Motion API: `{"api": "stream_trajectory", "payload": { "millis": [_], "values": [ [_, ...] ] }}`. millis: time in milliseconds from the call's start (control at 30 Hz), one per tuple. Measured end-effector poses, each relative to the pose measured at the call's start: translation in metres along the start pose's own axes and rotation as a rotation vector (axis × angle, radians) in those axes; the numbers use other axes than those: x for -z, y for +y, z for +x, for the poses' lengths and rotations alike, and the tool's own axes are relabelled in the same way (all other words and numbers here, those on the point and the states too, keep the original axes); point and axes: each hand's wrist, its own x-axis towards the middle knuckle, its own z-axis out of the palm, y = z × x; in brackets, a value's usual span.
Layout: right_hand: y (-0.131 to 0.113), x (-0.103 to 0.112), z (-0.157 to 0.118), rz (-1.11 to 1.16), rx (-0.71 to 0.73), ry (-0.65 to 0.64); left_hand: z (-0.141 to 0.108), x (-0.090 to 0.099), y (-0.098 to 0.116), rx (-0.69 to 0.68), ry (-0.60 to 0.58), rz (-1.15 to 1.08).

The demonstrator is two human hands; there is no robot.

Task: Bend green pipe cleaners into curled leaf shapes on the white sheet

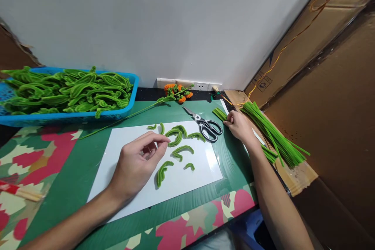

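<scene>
My left hand [139, 164] hovers over a white sheet [123, 183], with thumb and index fingertips pinched together. Whatever is between them is too small to make out. Curled, fuzzy green pipe cleaner pieces [183, 149] are scattered on the sheet, some right beside those fingertips. At the right, my right hand [238, 124] has its fingers closed on a narrow bundle of green pipe cleaners [219, 114]; the bundle's middle is hidden under the hand and wrist. Scissors [202, 123] with black-and-grey handles lie between the hands, blades parted slightly.
A blue basket [136, 90] piled with bent green pipe cleaners stands at the left. Behind the sheet lies a stem with orange blooms [178, 93]. More straight green pipe cleaners [272, 134] rest on cardboard [304, 183] at the right. A wire [281, 50] hangs near the wall socket [201, 86].
</scene>
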Motion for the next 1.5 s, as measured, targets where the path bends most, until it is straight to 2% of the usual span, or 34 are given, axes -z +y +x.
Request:
{"api": "stream_trajectory", "payload": {
  "millis": [167, 300, 400, 600, 733, 867, 933, 1033, 1167, 1367, 1433, 1500],
  "values": [
    [-0.006, 0.001, -0.004, 0.013, 0.003, 0.061, 0.0, 0.002, 0.003, 0.001, -0.004, 0.029],
    [-0.02, 0.011, -0.009, 0.008, -0.009, 0.179, 0.0, 0.003, 0.002, 0.0, 0.0, 0.027],
    [-0.03, 0.015, -0.014, 0.006, 0.038, 0.275, 0.001, 0.003, 0.001, 0.006, 0.005, 0.02],
    [-0.057, 0.01, -0.035, 0.039, 0.59, 0.587, -0.002, 0.006, -0.001, 0.072, -0.002, -0.057],
    [-0.084, 0.007, -0.051, 0.047, 0.88, 0.685, -0.002, 0.008, 0.0, 0.087, -0.072, -0.163],
    [-0.102, -0.001, -0.06, 0.134, 1.031, 0.684, -0.003, 0.008, 0.003, -0.034, -0.079, -0.006],
    [-0.105, -0.005, -0.061, 0.199, 1.061, 0.677, -0.004, 0.007, 0.003, -0.073, -0.005, 0.045],
    [-0.105, -0.007, -0.062, 0.266, 1.053, 0.672, -0.005, 0.006, -0.001, -0.057, 0.076, 0.059],
    [-0.103, -0.007, -0.061, 0.301, 1.032, 0.665, -0.001, 0.009, -0.004, -0.02, 0.042, 0.104],
    [-0.104, -0.007, -0.065, 0.341, 1.018, 0.64, -0.001, 0.008, 0.001, -0.055, -0.063, 0.095],
    [-0.104, -0.006, -0.066, 0.364, 1.019, 0.623, -0.004, 0.006, 0.003, -0.044, -0.037, 0.074],
    [-0.104, -0.004, -0.066, 0.377, 1.007, 0.607, -0.005, 0.005, 0.002, 0.039, 0.036, 0.003]
  ]
}}
